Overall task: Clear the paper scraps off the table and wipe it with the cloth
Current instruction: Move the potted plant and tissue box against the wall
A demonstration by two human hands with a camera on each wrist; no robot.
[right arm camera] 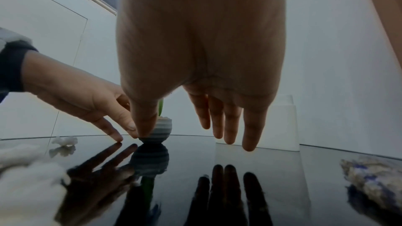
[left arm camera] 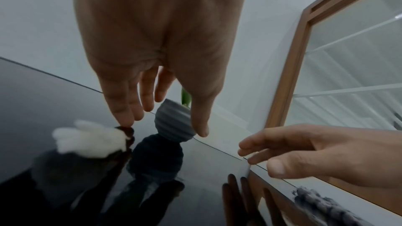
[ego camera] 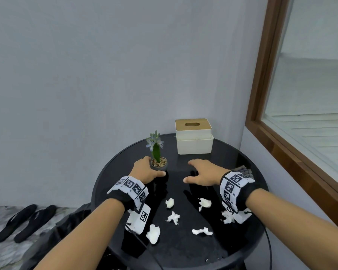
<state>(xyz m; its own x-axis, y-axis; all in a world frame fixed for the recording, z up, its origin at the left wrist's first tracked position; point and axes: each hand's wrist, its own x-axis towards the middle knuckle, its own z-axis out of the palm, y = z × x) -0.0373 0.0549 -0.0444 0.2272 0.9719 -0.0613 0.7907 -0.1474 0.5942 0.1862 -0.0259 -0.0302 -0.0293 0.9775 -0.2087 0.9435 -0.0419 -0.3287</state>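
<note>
Several white paper scraps point(ego camera: 173, 217) lie on the near half of the round black glossy table point(ego camera: 183, 254). My left hand point(ego camera: 147, 168) is by the small plant pot point(ego camera: 159, 165). Its straight fingers point(left arm camera: 121, 109) point down left of the pot, the thumb is on the right, and one fingertip touches the table beside a scrap point(left arm camera: 87, 140). My right hand point(ego camera: 195, 171) hovers over the table's middle, its fingers point(right arm camera: 230, 126) straight and holding nothing. The grey checked cloth point(ego camera: 242, 169) lies crumpled at the right edge, partly hidden behind my right wrist.
A white tissue box with a wooden lid point(ego camera: 193, 137) stands at the table's back by the wall. A wood-framed window point(ego camera: 265, 133) runs along the right. Black slippers point(ego camera: 23, 221) lie on the floor at the left.
</note>
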